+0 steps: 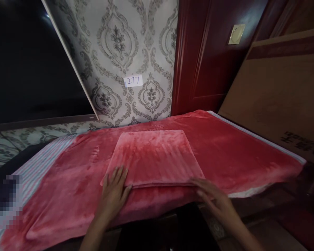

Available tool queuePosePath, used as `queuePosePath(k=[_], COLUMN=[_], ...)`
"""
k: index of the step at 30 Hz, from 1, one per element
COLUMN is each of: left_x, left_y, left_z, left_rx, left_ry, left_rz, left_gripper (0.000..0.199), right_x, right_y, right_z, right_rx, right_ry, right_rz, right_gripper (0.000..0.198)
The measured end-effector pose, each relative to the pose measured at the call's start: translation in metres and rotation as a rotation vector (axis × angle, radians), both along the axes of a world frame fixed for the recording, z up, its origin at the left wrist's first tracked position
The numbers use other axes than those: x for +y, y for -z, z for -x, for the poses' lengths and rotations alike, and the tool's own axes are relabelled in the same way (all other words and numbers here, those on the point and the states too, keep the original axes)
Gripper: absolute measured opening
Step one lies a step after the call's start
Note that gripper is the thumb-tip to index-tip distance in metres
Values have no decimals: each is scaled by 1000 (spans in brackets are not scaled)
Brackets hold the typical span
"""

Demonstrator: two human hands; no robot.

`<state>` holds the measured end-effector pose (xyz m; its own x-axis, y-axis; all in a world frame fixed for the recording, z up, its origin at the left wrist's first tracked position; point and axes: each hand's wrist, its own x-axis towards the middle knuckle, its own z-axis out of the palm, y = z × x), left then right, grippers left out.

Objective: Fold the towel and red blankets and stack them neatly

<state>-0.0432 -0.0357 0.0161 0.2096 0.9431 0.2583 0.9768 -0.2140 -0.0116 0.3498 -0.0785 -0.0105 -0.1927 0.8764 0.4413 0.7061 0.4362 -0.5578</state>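
Observation:
A folded piece of plush red cloth, roughly square, lies flat in the middle of a larger red plush blanket. My left hand rests on the near left corner of the folded cloth, its fingers stretched out and the thumb apart. At the near right corner, my right hand touches the edge with extended fingertips; its thumb sits lower, off the cloth. Neither hand appears to grip anything. The folded cloth's near edge shows stacked layers between the hands.
Striped cloth shows beneath the blanket on the left. Behind stand a patterned wall with a paper label and a dark screen. A large cardboard box leans at the right, beside a dark red panel.

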Motion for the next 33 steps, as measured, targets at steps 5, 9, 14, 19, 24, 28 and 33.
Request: queuePosePath(k=[5, 9, 14, 19, 24, 28, 33], left_x=[-7, 2, 6, 11, 30, 40, 51], left_y=[12, 16, 13, 13, -41, -136, -238], left_z=[37, 48, 46, 47, 46, 35, 29], left_rx=[-85, -133, -125, -195, -275, -348, -608], left_ry=[-53, 20, 9, -2, 72, 83, 54], left_rz=[-137, -152, -177, -251, -335, -486, -521], left_gripper=[56, 57, 58, 47, 43, 34, 42], right_x=[15, 23, 32, 45, 65, 81, 100], right_y=[10, 28, 41, 40, -2, -89, -197], right_z=[-32, -25, -19, -15, -19, -28, -33], right_rx=[-57, -170, -160, -149, -99, -9, 216], right_ry=[205, 147, 142, 111, 117, 171, 169], right_rz=[-125, -134, -146, -143, -225, -412, -459], right_gripper=[55, 60, 58, 54, 46, 32, 25])
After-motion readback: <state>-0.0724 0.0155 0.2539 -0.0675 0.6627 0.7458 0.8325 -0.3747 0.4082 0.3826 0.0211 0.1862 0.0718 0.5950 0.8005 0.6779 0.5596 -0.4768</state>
